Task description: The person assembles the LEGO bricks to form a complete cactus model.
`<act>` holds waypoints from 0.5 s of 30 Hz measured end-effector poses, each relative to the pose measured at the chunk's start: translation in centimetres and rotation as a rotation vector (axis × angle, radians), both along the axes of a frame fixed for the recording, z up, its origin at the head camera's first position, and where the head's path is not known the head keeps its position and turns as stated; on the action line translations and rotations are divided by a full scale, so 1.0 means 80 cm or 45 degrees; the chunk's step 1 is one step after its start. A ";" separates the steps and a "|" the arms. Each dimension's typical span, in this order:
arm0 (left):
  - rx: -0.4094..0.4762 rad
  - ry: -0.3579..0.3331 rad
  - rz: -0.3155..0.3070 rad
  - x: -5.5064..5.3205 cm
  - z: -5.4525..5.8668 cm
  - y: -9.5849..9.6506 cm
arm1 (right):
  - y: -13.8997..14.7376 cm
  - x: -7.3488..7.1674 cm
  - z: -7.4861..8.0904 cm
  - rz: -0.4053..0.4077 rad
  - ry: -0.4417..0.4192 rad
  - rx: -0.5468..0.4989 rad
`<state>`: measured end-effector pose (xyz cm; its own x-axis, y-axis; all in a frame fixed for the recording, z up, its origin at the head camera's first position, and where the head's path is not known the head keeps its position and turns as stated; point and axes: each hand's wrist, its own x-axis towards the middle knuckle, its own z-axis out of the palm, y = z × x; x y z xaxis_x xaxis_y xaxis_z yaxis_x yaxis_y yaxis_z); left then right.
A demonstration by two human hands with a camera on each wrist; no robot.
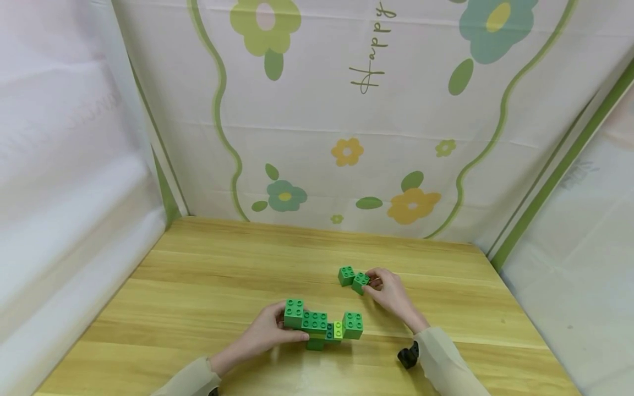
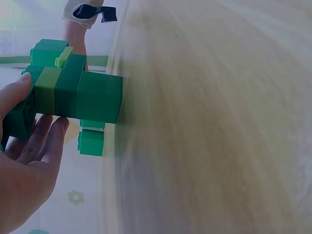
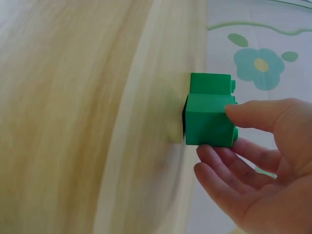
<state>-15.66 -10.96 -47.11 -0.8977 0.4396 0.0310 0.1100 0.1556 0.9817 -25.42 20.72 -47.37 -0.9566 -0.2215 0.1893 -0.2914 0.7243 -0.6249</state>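
My left hand (image 1: 269, 330) grips a model of joined toy building bricks (image 1: 315, 320) in dark, mid and lime green. Thumb and fingers hold it from its left side, and a square green brick sticks up at either end. In the left wrist view the brick model (image 2: 63, 92) shows its stacked layers side-on. Farther back on the table, my right hand (image 1: 390, 291) pinches a square green brick (image 1: 360, 282) between thumb and fingers. In the right wrist view that brick (image 3: 210, 122) sits against the tabletop. Close beside it stands a second green brick (image 1: 346, 275).
The wooden table (image 1: 208, 275) runs back to a white cloth (image 1: 297, 110) printed with flowers. More white cloth (image 1: 74, 165) hangs at the left and right sides. A black device (image 1: 408, 356) is strapped at the right wrist.
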 end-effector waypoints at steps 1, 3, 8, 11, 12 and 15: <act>0.004 -0.003 -0.001 0.000 0.000 0.000 | 0.000 0.000 0.000 -0.002 0.001 -0.002; 0.007 -0.003 0.000 0.000 -0.001 0.000 | 0.001 0.001 0.001 -0.008 -0.001 -0.008; 0.004 0.003 0.002 0.000 -0.002 0.000 | 0.003 0.006 0.007 -0.004 0.009 -0.022; 0.002 0.006 0.005 0.000 -0.002 0.000 | 0.003 0.010 0.011 -0.009 0.022 -0.018; 0.001 0.008 0.005 0.000 -0.002 0.000 | 0.003 0.011 0.012 -0.013 0.027 -0.014; -0.002 0.015 0.005 0.000 -0.001 0.000 | 0.004 0.016 0.017 -0.006 0.057 -0.008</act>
<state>-15.70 -10.93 -47.23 -0.8989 0.4361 0.0410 0.1213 0.1579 0.9800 -24.17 21.01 -46.03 -0.9482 -0.2157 0.2333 -0.3157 0.7217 -0.6160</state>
